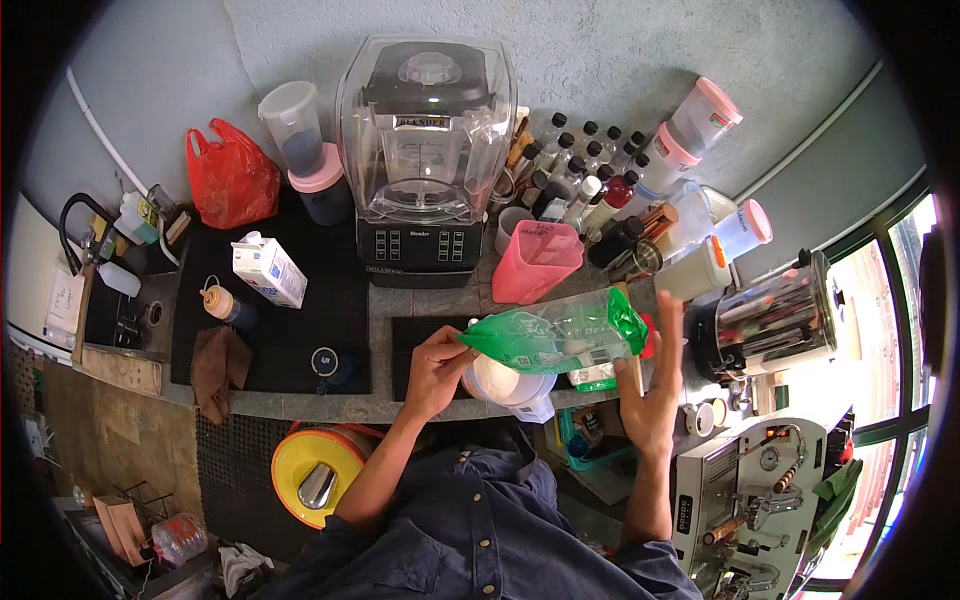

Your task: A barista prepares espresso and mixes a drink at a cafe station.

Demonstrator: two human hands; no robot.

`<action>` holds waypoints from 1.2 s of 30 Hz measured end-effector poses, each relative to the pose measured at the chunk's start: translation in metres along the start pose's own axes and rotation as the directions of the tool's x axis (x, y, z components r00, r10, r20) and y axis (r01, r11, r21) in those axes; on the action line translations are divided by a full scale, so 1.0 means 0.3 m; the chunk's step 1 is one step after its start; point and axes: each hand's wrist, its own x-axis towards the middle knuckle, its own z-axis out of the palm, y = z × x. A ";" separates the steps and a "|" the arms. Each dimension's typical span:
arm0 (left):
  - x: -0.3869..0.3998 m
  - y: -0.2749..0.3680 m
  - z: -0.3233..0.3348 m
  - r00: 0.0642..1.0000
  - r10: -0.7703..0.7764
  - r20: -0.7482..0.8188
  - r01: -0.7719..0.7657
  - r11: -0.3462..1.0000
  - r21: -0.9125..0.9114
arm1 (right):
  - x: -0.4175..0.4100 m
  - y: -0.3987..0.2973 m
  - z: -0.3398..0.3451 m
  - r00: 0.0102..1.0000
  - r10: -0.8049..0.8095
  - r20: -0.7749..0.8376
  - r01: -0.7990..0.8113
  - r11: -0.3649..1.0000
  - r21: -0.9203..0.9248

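Observation:
My left hand [435, 371] pinches one end of a green and clear printed plastic bag [555, 337], which lies lengthwise across the air above the counter. The bag looks mostly flat and see-through. At its other end my right hand [651, 397] is upright with fingers spread; its thumb is close to the bag's lower edge, and I cannot tell if it touches. Under the bag stands a clear plastic container [534, 405] with a pale granular substance [495, 379] inside. The bag hides part of its rim. Behind the bag is a pink plastic jug [536, 262].
A blender [420, 165] stands at the wall, beside several black-capped bottles [574, 176]. Left are a carton [270, 270], squeeze bottle [225, 306], brown cloth [220, 367] and sink [124, 315]. Right are a steel dispenser [776, 322] and espresso machine [750, 502]. A yellow bucket [289, 465] sits below.

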 end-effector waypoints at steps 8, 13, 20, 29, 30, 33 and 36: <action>-0.016 -0.014 0.015 0.998 0.044 -0.045 -0.043 0.999 0.022 | -0.001 0.002 0.028 0.987 -0.097 -0.130 0.088 0.994 -0.070; -0.013 0.029 0.047 0.987 0.118 -0.110 -0.101 0.984 0.145 | 0.002 0.075 -0.012 0.962 0.219 -0.166 -0.156 0.933 0.325; -0.236 0.304 0.153 0.937 0.253 -0.241 -0.209 0.958 0.195 | -0.068 0.591 -0.016 0.920 0.359 0.155 -0.295 0.379 0.877; -1.007 0.308 0.264 0.826 0.243 -0.508 -0.036 0.923 0.382 | -0.318 0.352 0.144 0.803 -0.052 0.593 -0.595 -0.101 0.797; -1.077 0.333 0.297 0.822 0.226 -0.522 -0.028 0.932 0.361 | -0.350 0.271 0.168 0.742 -0.111 0.661 -0.671 -0.129 0.730; -1.269 0.355 0.364 0.767 0.265 -0.584 -0.038 0.928 0.371 | -0.505 0.100 0.308 0.603 -0.163 0.781 -0.792 -0.005 0.610; -1.438 0.364 0.374 0.620 0.292 -0.728 -0.029 0.936 0.350 | -0.710 -0.088 0.478 0.373 -0.226 0.900 -0.886 0.203 0.418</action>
